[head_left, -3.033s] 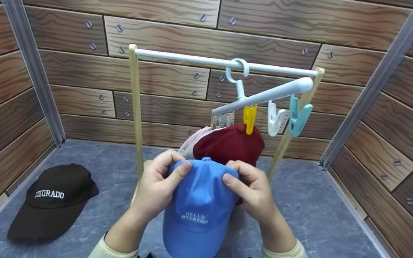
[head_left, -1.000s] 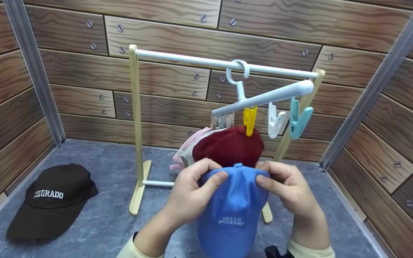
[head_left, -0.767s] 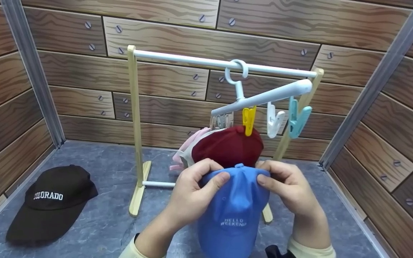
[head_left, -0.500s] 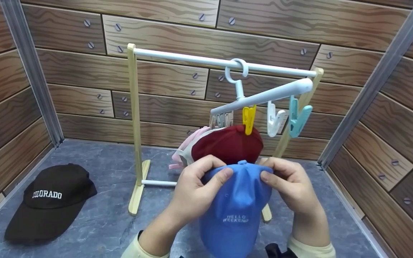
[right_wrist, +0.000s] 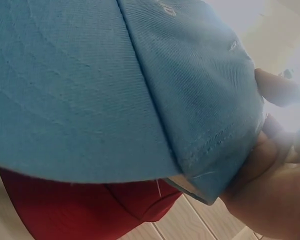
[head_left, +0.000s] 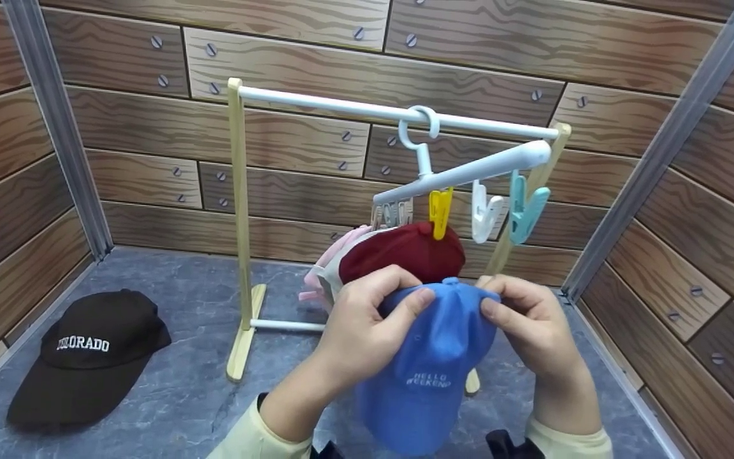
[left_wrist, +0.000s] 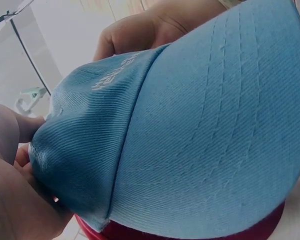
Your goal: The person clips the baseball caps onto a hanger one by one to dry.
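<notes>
A blue baseball cap [head_left: 434, 350] lettered "HELLO WEEKEND" hangs brim down between both hands. My left hand [head_left: 367, 325] pinches its crown on the left, thumb in front; my right hand [head_left: 536, 328] pinches the crown's right side the same way. Close behind, a dark red cap [head_left: 399, 252] hangs from a yellow clip [head_left: 440, 213] on the pale blue hanger [head_left: 469, 171]. Right of that dangle a white clip [head_left: 487, 213] and a teal clip [head_left: 526, 210], each holding nothing. In the left wrist view, the blue cap [left_wrist: 200, 125] covers much of the scene.
The hanger hooks over the white bar [head_left: 329, 105] of a wooden rack. A white-grey cap [head_left: 332, 268] and a pink cap [head_left: 325, 255] hang behind the red one. On the grey floor at left lies a black cap [head_left: 99, 357] lettered "COLORADO". Wood-patterned walls enclose the space.
Both hands have carried the blue cap to the right, and slightly upward over the last half second. Their pinch on its crown stays. The hanging caps and black cap stay in place.
</notes>
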A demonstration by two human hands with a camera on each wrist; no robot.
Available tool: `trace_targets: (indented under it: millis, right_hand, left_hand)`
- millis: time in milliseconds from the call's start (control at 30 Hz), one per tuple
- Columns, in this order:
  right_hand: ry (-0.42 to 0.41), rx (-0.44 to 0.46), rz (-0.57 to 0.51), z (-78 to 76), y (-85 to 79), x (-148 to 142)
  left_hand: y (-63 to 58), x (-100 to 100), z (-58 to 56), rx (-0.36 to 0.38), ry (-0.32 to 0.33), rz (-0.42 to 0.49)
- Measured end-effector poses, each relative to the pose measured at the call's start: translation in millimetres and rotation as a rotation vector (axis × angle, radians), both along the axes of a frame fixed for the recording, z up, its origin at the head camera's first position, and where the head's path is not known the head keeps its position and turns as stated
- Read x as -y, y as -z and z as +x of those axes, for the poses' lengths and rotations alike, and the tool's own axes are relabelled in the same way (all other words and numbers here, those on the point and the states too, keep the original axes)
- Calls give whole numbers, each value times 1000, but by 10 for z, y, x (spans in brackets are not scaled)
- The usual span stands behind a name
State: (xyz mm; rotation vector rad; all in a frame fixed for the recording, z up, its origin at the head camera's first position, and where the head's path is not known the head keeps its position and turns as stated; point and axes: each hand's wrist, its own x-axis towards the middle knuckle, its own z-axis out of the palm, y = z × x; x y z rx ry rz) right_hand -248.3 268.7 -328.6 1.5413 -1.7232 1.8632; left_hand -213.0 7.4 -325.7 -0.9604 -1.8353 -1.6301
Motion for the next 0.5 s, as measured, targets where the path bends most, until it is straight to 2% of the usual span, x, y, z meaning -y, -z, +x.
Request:
trace_targets:
  millis: [500]
  right_hand:
    - [10,-37,79,-70,-244,-106]
  left_hand:
    - [-161,-81,-88,-53,5,8]
